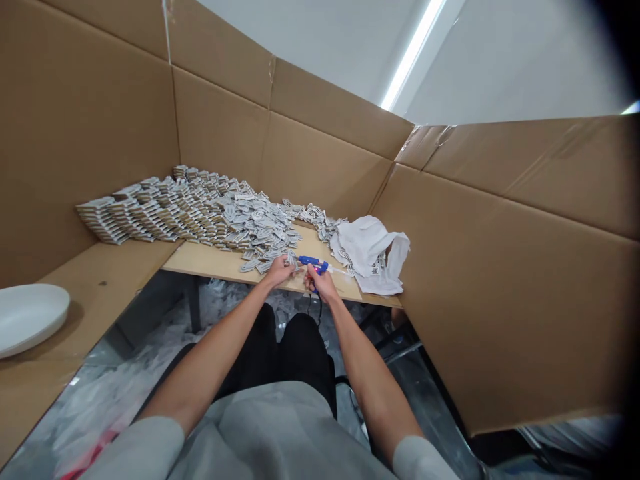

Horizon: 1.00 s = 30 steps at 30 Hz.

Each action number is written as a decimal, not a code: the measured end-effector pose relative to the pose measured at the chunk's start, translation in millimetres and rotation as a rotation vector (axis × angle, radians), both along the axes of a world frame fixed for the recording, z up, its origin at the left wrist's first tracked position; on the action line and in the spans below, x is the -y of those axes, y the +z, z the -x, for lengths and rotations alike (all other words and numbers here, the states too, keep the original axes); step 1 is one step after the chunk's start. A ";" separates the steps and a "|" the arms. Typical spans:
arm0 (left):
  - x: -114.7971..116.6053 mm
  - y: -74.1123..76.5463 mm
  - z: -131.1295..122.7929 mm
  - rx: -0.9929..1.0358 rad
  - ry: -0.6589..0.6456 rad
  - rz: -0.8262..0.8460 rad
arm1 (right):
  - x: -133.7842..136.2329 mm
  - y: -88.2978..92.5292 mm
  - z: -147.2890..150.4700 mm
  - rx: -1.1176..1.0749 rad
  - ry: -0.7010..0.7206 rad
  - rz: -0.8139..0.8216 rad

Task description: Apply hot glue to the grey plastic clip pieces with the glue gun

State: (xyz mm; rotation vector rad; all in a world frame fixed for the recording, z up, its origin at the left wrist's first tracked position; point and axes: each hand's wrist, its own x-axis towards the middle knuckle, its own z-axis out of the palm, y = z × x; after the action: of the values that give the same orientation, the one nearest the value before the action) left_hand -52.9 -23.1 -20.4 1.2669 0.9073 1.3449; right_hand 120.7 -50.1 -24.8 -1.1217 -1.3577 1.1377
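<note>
The left hand point(280, 270) pinches a small grey piece point(291, 259) in a narrow grip, just beside the nozzle of a blue hot-glue gun point(313, 265), which the right hand point(320, 283) grasps firmly, above the wooden worktop point(210, 263) and near a heap of similar pieces point(235, 217). A steady, close hold suits such small work; fingers hide whether nozzle and piece touch.

The small grey pieces point(235, 220) are too small to tell exactly what they are. The right hand point(320, 281) hides the grip of the glue gun point(311, 262), and the left hand point(278, 270) covers whatever lies at its fingertips. The white cloth point(369, 250) hides any pieces beneath it, and the picture's left edge cuts off the plate point(27, 319).
</note>
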 end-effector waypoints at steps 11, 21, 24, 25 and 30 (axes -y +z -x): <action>-0.4 -2.1 -0.2 -0.001 0.004 -0.010 | 4.1 6.7 2.0 0.032 -0.010 -0.001; -1.1 -3.9 0.1 -0.010 -0.001 -0.010 | 6.5 8.3 2.2 0.070 -0.010 -0.010; -1.5 -5.1 -0.3 -0.016 0.006 -0.005 | 6.0 7.3 1.9 0.086 -0.014 -0.016; -1.7 -5.5 -0.9 -0.017 0.010 -0.002 | 5.8 7.1 2.0 0.091 -0.018 -0.020; -2.1 -6.8 -4.5 -0.022 0.057 0.002 | 8.7 5.5 5.3 0.124 -0.058 -0.048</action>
State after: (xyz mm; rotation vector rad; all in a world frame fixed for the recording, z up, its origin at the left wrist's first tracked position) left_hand -48.4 -20.9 -27.2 1.2645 0.9665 1.3762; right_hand 115.3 -58.8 -19.3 -1.2062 -1.4306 1.0025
